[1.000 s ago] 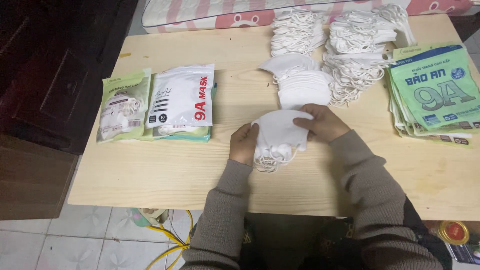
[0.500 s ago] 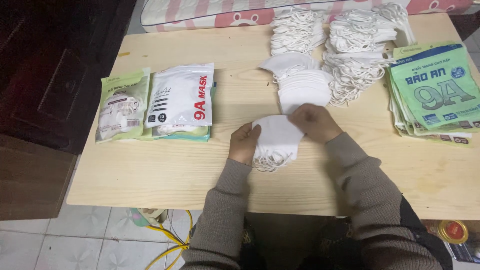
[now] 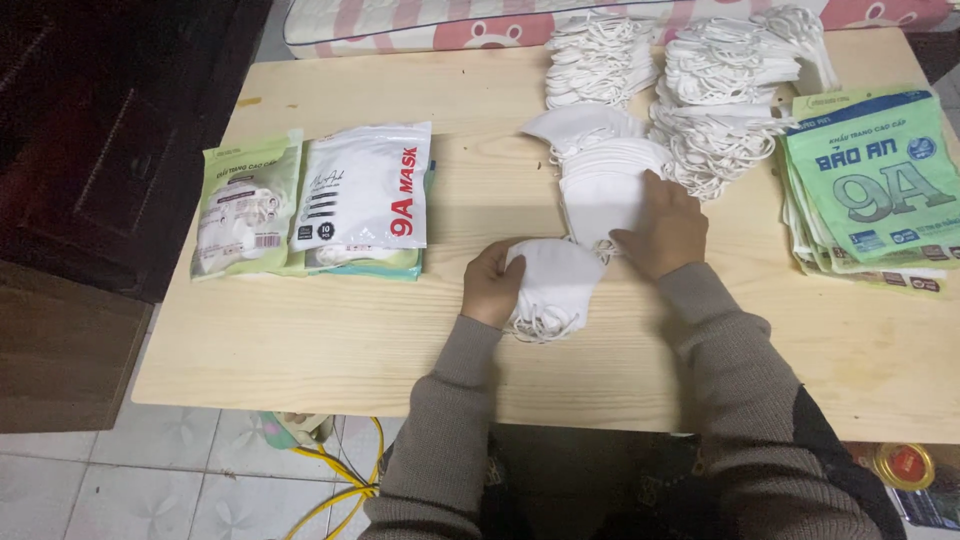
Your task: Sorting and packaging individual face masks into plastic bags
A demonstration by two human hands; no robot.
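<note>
At the far left we see a green packet (image 3: 245, 208) and a white packet (image 3: 365, 190) lying side by side on the wooden table (image 3: 300, 340). Near the middle, our left hand (image 3: 492, 285) curls its fingers around a small stack of white masks (image 3: 552, 285), gripping its left edge. Just right, our right hand (image 3: 660, 225) rests with fingers together on a fanned row of masks (image 3: 605, 175). Farther right lie heaps of masks (image 3: 720, 90) and a pile of green bags (image 3: 870, 185).
</note>
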